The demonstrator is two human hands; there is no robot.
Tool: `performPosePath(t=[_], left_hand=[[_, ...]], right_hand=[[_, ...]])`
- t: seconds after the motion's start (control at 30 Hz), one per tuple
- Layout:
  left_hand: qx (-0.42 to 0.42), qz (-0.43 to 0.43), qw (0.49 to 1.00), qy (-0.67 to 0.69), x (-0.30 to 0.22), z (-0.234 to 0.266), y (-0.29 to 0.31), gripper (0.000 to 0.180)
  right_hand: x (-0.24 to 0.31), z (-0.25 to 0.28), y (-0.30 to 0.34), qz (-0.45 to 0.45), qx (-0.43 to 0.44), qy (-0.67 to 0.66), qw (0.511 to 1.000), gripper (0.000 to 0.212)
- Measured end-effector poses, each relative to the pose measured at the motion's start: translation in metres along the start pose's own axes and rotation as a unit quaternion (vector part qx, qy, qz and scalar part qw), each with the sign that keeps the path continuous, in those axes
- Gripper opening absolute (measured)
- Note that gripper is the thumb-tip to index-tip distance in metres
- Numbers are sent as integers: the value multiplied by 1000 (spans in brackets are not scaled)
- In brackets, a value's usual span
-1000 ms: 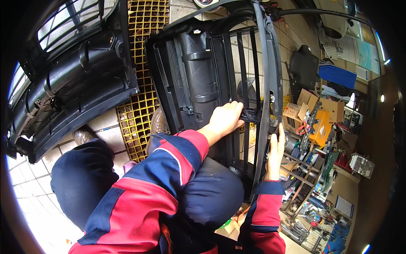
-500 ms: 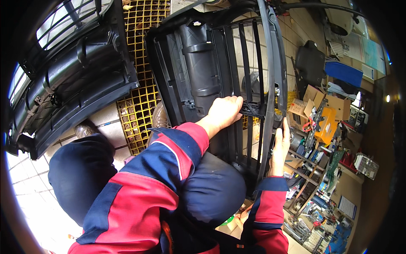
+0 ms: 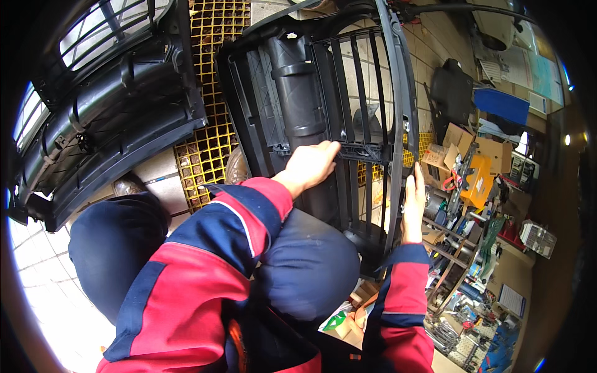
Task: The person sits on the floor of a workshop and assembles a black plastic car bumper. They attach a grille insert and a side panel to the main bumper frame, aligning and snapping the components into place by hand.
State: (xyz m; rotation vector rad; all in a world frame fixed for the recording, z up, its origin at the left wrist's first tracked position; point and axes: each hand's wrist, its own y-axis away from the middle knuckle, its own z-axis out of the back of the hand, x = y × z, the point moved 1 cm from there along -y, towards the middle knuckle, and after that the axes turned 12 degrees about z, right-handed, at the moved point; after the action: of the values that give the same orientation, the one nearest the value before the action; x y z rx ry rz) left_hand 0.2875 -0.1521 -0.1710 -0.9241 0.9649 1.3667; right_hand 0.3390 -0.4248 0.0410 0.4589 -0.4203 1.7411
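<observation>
A large black plastic grille frame (image 3: 339, 93) with slats and a ribbed tubular section (image 3: 298, 99) stands tilted before my knees. My left hand (image 3: 309, 166) is closed over its middle, beside the dark crosspiece (image 3: 364, 151). The curled fingers hide whatever may be in them. At the frame's right outer rail (image 3: 398, 99), my right hand (image 3: 414, 202) rests with fingers stretched upward along the edge, its palm side toward the rail.
A second black plastic frame (image 3: 124, 118) lies at the left. Yellow floor grating (image 3: 214, 74) runs between both frames over white tiles. At the right are cardboard boxes (image 3: 494, 155), an orange case (image 3: 479, 180), a blue panel (image 3: 502, 105) and a bench cluttered with tools.
My left hand has shifted left and slightly down, away from the crosspiece, uncovering more of it. My right hand stays at the outer rail. The whole view has shifted slightly.
</observation>
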Motion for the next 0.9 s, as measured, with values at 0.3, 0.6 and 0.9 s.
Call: performPosePath(t=[0.3, 0.6, 0.9], left_hand=[[320, 125, 891, -296, -33, 157, 32, 41], [72, 66, 925, -366, -106, 366, 137, 34], [206, 187, 878, -389, -90, 368, 219, 35]], right_hand=[[-57, -3, -25, -64, 5, -41, 997, 75], [-87, -14, -52, -56, 22, -44, 997, 77], [-104, -20, -54, -43, 19, -27, 999, 79]])
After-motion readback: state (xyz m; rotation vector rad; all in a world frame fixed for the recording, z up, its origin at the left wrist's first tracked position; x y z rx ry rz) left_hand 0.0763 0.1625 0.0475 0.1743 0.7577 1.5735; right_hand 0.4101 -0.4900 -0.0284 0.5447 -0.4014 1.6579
